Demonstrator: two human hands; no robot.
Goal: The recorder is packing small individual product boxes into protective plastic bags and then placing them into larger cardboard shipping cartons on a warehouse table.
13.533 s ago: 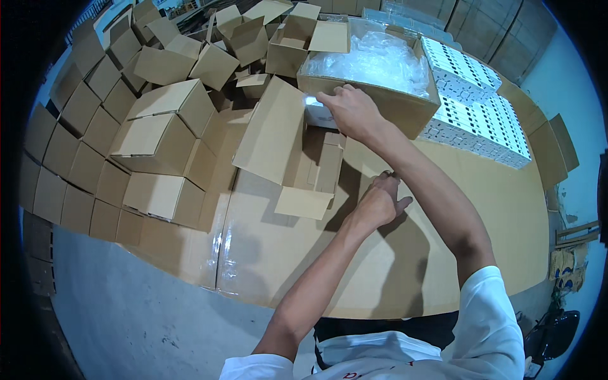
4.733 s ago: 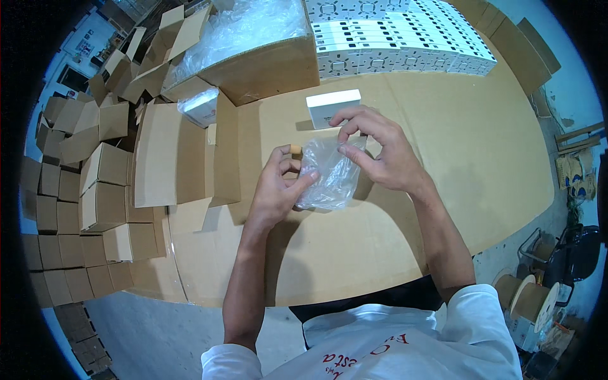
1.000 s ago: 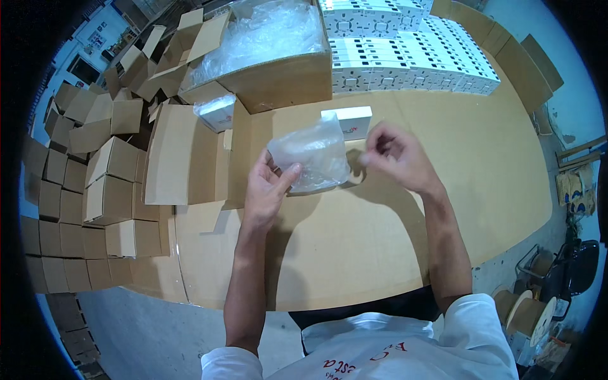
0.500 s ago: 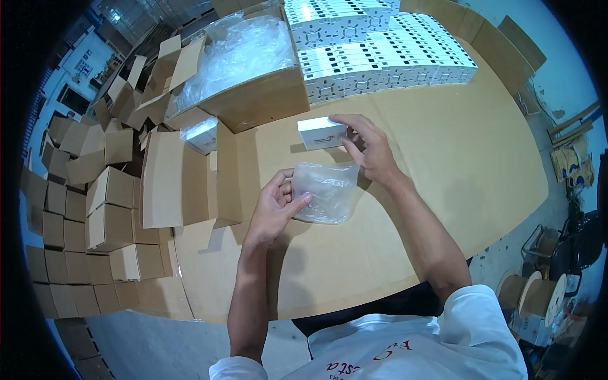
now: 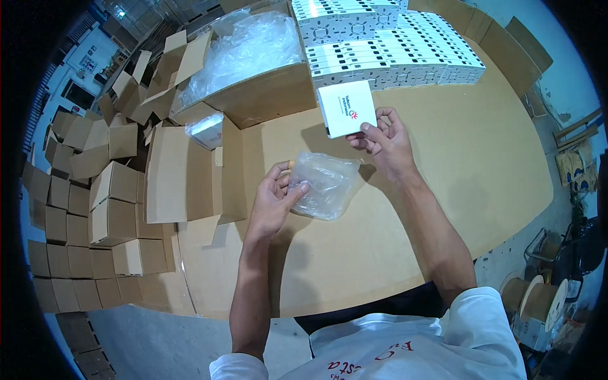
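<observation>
The left hand (image 5: 273, 197) pinches a clear plastic bag (image 5: 324, 185) by its mouth above the cardboard-covered counter (image 5: 481, 164), holding it open-side toward the small white box (image 5: 346, 107), which the right hand (image 5: 386, 140) grips with its fingers clamped on the lower edge.

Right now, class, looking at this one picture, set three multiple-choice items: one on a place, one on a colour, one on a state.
1. Where is the small white box?
A. in the right hand
B. inside the big carton
C. on the floor

2. What colour is the tabletop?
A. blue
B. brown
C. white

3. What state is the clear plastic bag in?
A. lying flat, untouched
B. held by the left hand
C. taped shut on a box

Answers: 1 A, the fingers grip its lower edge; 2 B, it looks like cardboard-brown board; 3 B, thumb and fingers pinch its left edge.
</observation>
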